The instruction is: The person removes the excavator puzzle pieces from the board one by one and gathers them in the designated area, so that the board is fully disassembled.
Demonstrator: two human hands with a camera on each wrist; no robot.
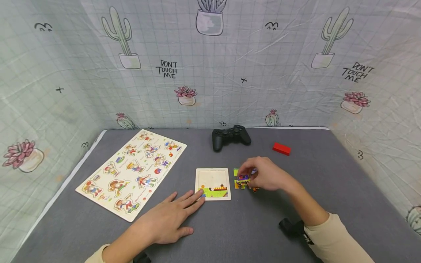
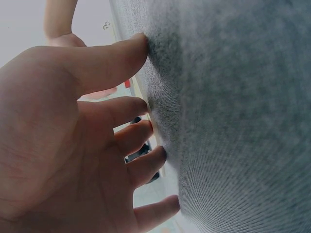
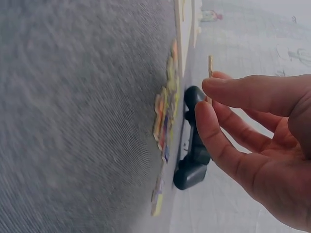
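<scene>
A small square wooden puzzle board (image 1: 213, 174) lies mid-table, with joined green and yellow pieces along the bottom of its recess. My left hand (image 1: 175, 218) is spread on the table, its fingertips touching the board's lower left corner. To the right of the board, my right hand (image 1: 268, 174) pinches a puzzle piece (image 1: 243, 179) between thumb and index finger. The right wrist view shows that piece edge-on, raised off the table. Beneath it lie loose, overlapping puzzle pieces (image 3: 163, 116), partly hidden by the hand in the head view.
A larger wooden board (image 1: 108, 182) with cartoon figures lies slanted at the left. At the back are a black game controller (image 1: 231, 136) and, to its right, a red block (image 1: 281, 149). A patterned cloth (image 1: 210, 54) hangs behind the grey table.
</scene>
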